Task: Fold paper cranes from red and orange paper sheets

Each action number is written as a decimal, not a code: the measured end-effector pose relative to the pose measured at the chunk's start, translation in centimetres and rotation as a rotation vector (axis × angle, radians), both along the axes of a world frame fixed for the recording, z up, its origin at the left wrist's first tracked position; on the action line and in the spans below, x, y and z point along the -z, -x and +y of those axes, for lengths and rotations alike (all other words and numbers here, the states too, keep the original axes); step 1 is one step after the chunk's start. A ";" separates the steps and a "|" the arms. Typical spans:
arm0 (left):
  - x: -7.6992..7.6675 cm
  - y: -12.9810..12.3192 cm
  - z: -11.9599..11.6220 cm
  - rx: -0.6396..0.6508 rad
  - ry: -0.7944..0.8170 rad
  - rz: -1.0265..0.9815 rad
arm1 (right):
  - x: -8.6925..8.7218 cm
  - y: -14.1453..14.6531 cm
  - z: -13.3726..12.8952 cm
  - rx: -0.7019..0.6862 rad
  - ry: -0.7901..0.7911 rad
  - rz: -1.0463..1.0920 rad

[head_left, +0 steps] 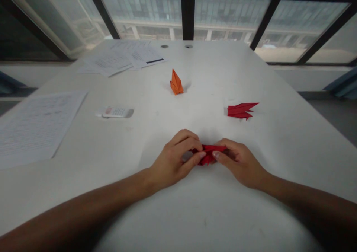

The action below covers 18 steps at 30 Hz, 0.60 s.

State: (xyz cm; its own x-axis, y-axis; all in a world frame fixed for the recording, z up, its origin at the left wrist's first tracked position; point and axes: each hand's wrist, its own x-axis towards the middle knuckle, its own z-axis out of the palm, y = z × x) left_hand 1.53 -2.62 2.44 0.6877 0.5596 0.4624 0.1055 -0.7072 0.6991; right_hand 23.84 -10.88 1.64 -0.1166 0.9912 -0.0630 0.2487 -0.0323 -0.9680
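Observation:
Between my two hands is a folded piece of red origami paper (208, 153), held just above or on the white table (178, 207); which of the two I cannot tell. My left hand (181, 155) pinches its left end between thumb and fingers. On the other side, my right hand (238, 160) grips the right end, thumb laid over the front. Fingers cover both ends of the paper. A second red folded paper piece (241, 110) with pointed tips lies beyond my right hand. Farther off, an orange folded paper piece (176, 82) stands with one point up.
A white tube or bottle with printing (115, 112) lies left of centre. One printed sheet (39, 125) rests at the left edge, and several overlapping papers (119, 58) are at the back left. Two round cable holes (189, 46) sit near the far edge, before dark-framed windows.

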 end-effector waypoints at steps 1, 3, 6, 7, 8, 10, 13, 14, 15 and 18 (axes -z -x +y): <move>0.0 0.1 0.0 -0.002 0.004 -0.010 | 0.1 -0.1 0.1 0.028 0.022 0.059; -0.1 0.2 0.1 -0.003 0.006 -0.038 | 0.5 -0.3 0.5 0.065 0.063 0.177; 0.0 0.3 0.3 -0.028 0.019 -0.086 | 0.8 -0.4 1.1 0.096 0.113 0.350; 0.1 0.4 0.4 -0.044 0.039 -0.103 | 0.8 -0.4 1.3 0.105 0.130 0.413; 0.2 0.4 0.5 -0.058 0.064 -0.124 | 0.8 -0.4 1.4 0.115 0.147 0.471; 0.5 0.5 0.6 -0.082 0.118 -0.169 | 0.6 -0.3 1.6 0.134 0.176 0.551; 0.7 0.4 0.6 -0.108 0.193 -0.214 | 0.2 -0.2 1.8 0.158 0.201 0.594; 0.7 0.4 0.6 -0.110 0.223 -0.228 | 0.2 -0.2 1.8 0.162 0.205 0.601; 0.8 0.3 0.5 -0.115 0.256 -0.245 | 0.2 -0.2 1.8 0.165 0.208 0.610; 0.9 0.2 0.5 -0.162 0.303 -0.276 | 0.3 -0.3 1.9 0.167 0.208 0.631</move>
State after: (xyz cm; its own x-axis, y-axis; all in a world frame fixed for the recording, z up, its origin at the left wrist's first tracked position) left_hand 1.31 -2.14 1.56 0.4536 0.7887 0.4149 -0.0217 -0.4556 0.8899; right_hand 24.10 -9.02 1.32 -0.0405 0.9736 -0.2245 -0.3855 -0.2225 -0.8955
